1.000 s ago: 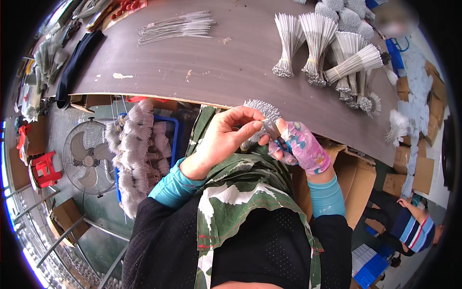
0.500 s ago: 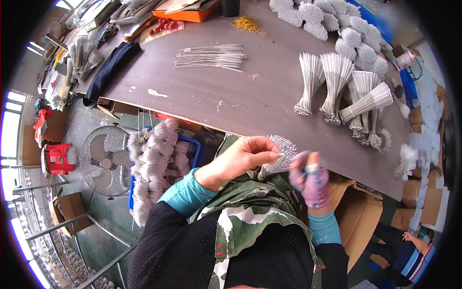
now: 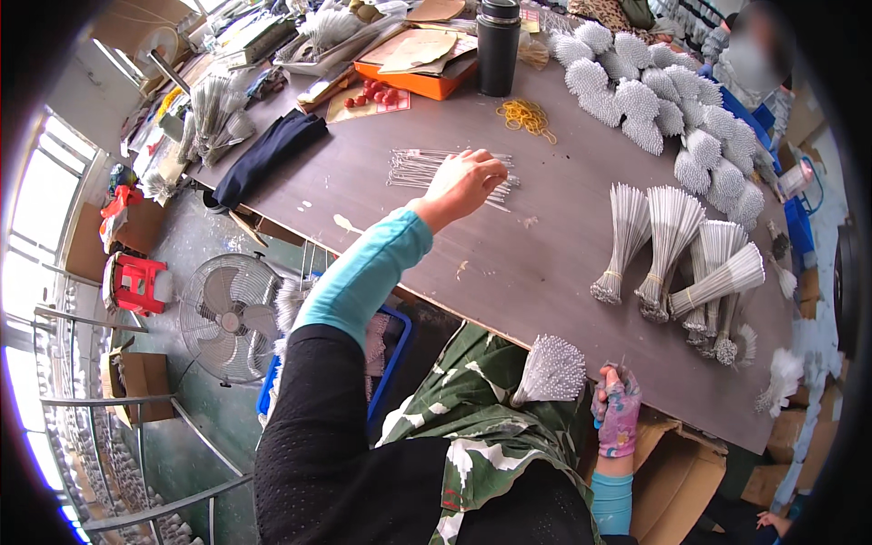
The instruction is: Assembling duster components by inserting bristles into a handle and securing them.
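Note:
My bare left hand [image 3: 465, 184] is over a loose pile of thin wire sticks [image 3: 420, 169] on the table. Its fingers are bent down and together among the sticks; the tips are partly hidden. My right hand [image 3: 619, 405], in a pink patterned glove with the fingertips uncovered, is at the table's near edge. Its fingers are curled in, and whatever they hold is too small to make out. Just left of it, a round bundle of white-tipped sticks [image 3: 554, 371] rests at my lap by the table edge, tips up, with neither hand touching it.
Several tied stick bundles [image 3: 668, 241] stand or lean on the right, before a heap of grey-white bundles [image 3: 640, 100]. Yellow rubber bands [image 3: 525, 118], a black tumbler [image 3: 498, 50], an orange tray [image 3: 427, 84] and dark cloth [image 3: 272, 154] lie farther off. A fan [image 3: 229, 318] stands left.
My left hand has moved from beside the lap bundle, away and up to the loose pile. My right hand has lowered slightly to the table edge. The view has shifted.

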A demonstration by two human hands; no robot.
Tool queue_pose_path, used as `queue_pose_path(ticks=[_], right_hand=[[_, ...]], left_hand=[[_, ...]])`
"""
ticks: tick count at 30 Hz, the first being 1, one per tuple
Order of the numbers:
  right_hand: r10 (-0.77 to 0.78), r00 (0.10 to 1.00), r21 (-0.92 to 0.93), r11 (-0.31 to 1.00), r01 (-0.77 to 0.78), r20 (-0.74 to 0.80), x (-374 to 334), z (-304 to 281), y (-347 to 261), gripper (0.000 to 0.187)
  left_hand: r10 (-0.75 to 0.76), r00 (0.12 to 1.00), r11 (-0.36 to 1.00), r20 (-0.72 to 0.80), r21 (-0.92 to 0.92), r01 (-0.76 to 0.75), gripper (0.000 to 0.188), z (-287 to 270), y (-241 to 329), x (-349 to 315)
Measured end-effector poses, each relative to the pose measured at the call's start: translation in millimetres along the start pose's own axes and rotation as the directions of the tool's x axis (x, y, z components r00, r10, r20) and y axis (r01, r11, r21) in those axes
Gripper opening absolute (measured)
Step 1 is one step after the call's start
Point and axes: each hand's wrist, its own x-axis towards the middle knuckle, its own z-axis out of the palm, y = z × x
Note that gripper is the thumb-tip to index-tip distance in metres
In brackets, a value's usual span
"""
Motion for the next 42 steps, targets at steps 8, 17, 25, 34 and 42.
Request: queue_pose_path(ticks=[8, 17, 25, 34, 42], right_hand=[[0.048, 0.997, -0.099, 0.994, -0.053, -0.06, 5.2, 5.6, 2.6, 0.02], [0.02, 0.999, -0.24, 0.97, -0.029, -0.039, -5.9, 19.5, 6.6, 0.021], [-0.051, 0.999, -0.23, 0.972, 0.049, -0.003, -15.9, 36.2, 23.5, 0.02], [-0.082, 0.995, -0.243, 0.965, 0.095, 0.062, -22.3, 39.8, 22.9, 0.024], [0.33, 0.922, -0.441, 0.871, -0.215, 0.202, -14.4, 17.4, -40.7, 0.048]], left_hand=[[-0.165, 0.97, 0.958, -0.177, 0.206, 0.2, 0.033, 19.3, -6.2, -13.2], [-0.051, 0.583, 0.514, 0.811, -0.48, 0.712, 0.03, -34.8, 141.1, -150.6], [-0.262, 0.816, 0.415, 0.516, -0.703, 0.578, 0.081, 71.0, 217.5, -203.8], [-0.412, 0.871, 0.471, 0.267, -0.756, 0.454, 0.053, 110.8, 225.8, -192.9], [-0.296, 0.905, 0.599, 0.306, -0.679, 0.425, 0.048, 112.6, 215.1, -190.0]])
